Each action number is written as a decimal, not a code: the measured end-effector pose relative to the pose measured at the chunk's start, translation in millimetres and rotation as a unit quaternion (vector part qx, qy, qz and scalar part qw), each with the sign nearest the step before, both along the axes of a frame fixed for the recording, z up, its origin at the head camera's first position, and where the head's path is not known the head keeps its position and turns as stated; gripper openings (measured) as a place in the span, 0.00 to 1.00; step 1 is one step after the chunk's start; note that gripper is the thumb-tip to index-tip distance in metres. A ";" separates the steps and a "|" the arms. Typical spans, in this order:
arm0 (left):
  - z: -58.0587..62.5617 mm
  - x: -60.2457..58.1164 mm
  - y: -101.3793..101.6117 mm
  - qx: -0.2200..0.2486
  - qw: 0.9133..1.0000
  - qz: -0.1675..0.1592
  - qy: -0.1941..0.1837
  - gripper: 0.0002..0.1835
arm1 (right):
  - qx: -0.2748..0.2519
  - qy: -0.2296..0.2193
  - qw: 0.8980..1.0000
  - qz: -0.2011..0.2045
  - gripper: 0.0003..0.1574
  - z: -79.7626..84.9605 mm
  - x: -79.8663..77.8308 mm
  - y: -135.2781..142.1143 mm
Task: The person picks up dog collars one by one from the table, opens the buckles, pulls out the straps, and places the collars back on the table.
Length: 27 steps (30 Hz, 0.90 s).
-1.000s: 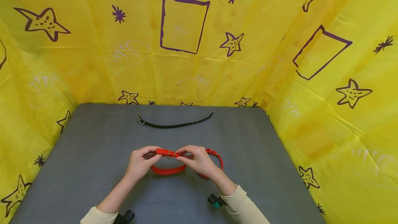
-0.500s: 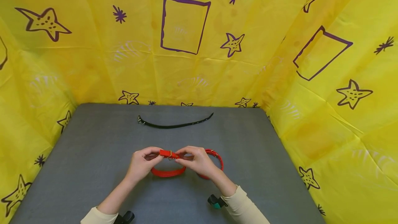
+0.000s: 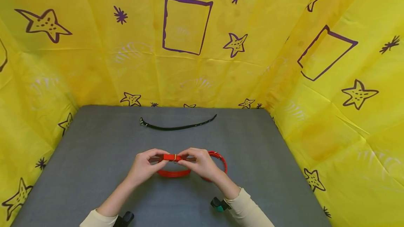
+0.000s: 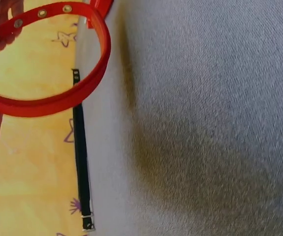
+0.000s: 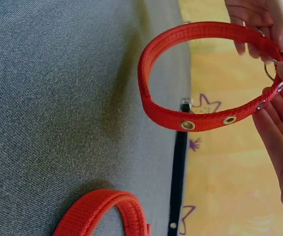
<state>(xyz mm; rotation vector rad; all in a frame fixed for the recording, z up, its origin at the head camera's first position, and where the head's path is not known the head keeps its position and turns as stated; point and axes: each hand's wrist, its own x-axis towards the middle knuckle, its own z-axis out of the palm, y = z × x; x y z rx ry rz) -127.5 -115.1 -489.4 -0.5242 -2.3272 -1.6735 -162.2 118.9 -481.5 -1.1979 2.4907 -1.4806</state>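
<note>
A red webbing collar (image 3: pixel 174 174) with metal eyelets is held up above the table, formed into a loop. My left hand (image 3: pixel 143 165) pinches the strap to the left of the buckle (image 3: pixel 175 158), thumb against fingers. On the buckle's other side, my right hand (image 3: pixel 199 162) pinches the same collar between thumb and fingertips. The right wrist view shows the strap's eyelets and a metal ring (image 5: pixel 269 70) hanging close to the buckle. Whether the buckle's prong sits in an eyelet cannot be made out.
Partly behind my right hand lies a second red collar (image 3: pixel 224 164), looped on the grey table (image 3: pixel 104 132). Farther back a black collar (image 3: pixel 173 128) is stretched out, its buckle to the left. Yellow patterned cloth (image 3: pixel 132 69) walls off the back and sides.
The left hand has edged right, nearer the right hand. The held collar's buckle and lower loop have shifted slightly right, while the right hand has stayed almost in place.
</note>
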 end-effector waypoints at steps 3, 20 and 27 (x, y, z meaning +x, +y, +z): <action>-1.5 -1.5 -2.8 -0.019 1.000 -0.020 0.003 0.13 | 0.001 0.004 1.000 0.004 0.13 -0.8 -0.6 1.8; 2.7 -6.4 -8.4 -0.098 0.992 -0.018 0.080 0.12 | 0.007 0.007 1.000 0.009 0.12 -2.7 -3.1 4.8; 1.7 -6.5 -11.8 -0.066 0.997 -0.006 0.046 0.11 | -0.013 -0.011 1.000 -0.007 0.11 -4.2 -5.1 8.8</action>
